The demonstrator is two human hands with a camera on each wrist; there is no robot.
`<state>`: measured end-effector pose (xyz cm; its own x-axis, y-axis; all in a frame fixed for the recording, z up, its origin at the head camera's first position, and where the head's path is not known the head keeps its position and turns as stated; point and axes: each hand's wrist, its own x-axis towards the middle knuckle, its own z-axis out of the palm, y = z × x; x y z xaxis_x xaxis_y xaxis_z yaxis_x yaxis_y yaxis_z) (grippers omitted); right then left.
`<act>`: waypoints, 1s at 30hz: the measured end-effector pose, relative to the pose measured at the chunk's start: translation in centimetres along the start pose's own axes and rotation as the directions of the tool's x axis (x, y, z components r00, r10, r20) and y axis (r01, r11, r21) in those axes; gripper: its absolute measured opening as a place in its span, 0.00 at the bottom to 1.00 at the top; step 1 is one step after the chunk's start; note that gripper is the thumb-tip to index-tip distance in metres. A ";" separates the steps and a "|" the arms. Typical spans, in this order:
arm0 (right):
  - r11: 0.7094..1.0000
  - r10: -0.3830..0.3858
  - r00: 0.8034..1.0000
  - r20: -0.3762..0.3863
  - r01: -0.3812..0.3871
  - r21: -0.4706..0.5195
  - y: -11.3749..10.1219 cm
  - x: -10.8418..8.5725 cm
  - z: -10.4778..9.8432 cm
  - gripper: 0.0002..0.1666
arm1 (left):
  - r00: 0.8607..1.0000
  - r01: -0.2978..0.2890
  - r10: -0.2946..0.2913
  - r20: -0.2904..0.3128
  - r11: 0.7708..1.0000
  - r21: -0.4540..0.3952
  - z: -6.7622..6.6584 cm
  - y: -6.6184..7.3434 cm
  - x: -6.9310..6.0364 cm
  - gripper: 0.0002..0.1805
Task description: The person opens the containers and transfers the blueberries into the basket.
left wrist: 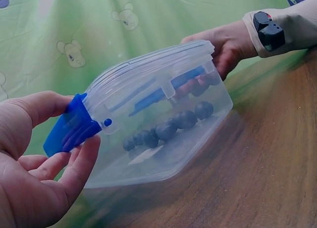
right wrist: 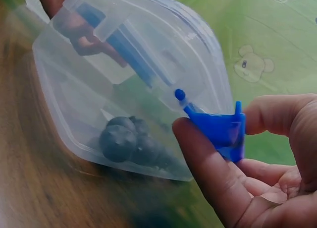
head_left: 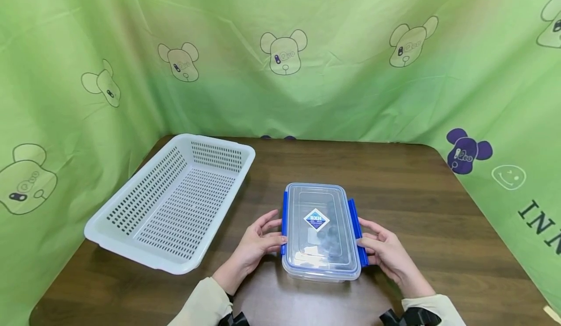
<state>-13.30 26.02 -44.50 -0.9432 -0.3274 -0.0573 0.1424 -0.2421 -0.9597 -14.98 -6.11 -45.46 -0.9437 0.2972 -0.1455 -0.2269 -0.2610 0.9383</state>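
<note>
A clear plastic food container [head_left: 322, 262] with a transparent lid and a diamond-shaped label [head_left: 316, 219] sits on the table before me. Along its left side my left hand [head_left: 257, 242] pinches the blue clip [left wrist: 74, 125] between thumb and fingers. My right hand [head_left: 389, 254] does likewise at the right side, holding the other blue clip [right wrist: 220, 131]. Both clips stand tilted outward from the container wall. Through the wall, several dark round fruits like blueberries [left wrist: 167, 130] show in the wrist views. The lid rests on the container.
A white perforated plastic basket [head_left: 232, 197] stands to the left on the brown wooden table [head_left: 438, 209]. Nothing shows inside it. Green cloth [head_left: 342, 92] printed with bear heads hangs behind the table and along both sides.
</note>
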 end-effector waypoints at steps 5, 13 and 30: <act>0.999 0.032 0.999 0.038 -0.032 -0.017 -0.3 -0.2 -0.2 0.32 | 1.000 -0.001 0.001 -0.003 1.000 -0.001 0.1 0.1 -0.1 0.43; 0.998 0.038 0.997 0.071 -0.034 -0.053 -0.1 0.0 -0.3 0.42 | 1.000 -0.009 0.009 -0.014 1.000 0.002 0.1 0.0 -0.3 0.42; 0.984 0.015 0.998 -0.055 -0.024 -0.174 -0.6 -0.2 -0.6 0.26 | 1.000 -0.013 0.012 -0.027 1.000 -0.001 0.5 0.4 -0.6 0.41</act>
<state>-13.41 26.75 -44.08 -0.9560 -0.2803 -0.0865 0.1107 -0.0717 -0.9913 -14.37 -5.99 -44.81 -0.9527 0.2686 -0.1423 -0.2152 -0.2653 0.9399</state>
